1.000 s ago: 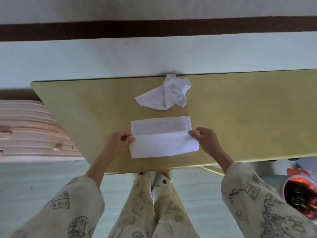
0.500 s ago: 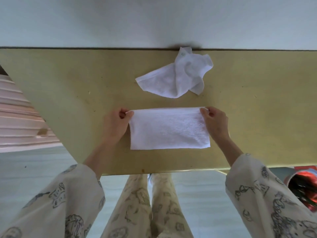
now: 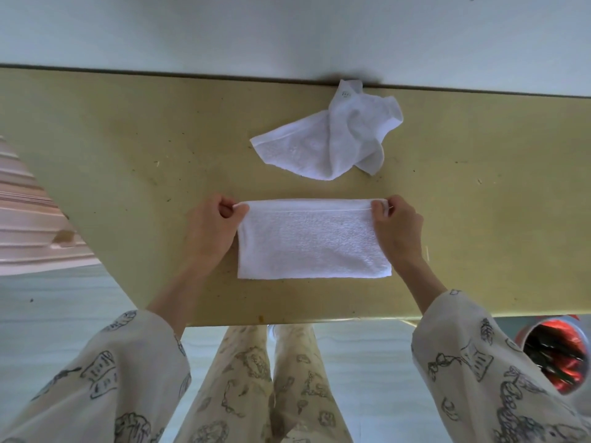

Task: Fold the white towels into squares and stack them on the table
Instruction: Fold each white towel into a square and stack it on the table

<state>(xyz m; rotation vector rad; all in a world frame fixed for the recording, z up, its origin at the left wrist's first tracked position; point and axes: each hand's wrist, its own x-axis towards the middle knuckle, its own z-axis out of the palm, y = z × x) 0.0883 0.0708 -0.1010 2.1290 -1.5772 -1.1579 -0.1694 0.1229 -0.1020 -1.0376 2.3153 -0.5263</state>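
Head view, left hand (image 3: 211, 231) and right hand (image 3: 396, 228) pinching folded towel (image 3: 315, 241) corners, fingertips partly hidden

Prob. home: pajama sleeves (image 3: 134, 372), plain table (image 3: 128, 148), tiled floor (image 3: 48, 308).

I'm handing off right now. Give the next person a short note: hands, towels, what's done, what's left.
Left hand pinches the far left corner of the folded towel; right hand pinches its far right corner.
That towel lies flat near the front of the table, folded in half into a rectangle.
The crumpled towel lies behind it, at the table's far edge, untouched.
Done: first fold. Left: fold this one to a square, fold the crumpled one, stack both.
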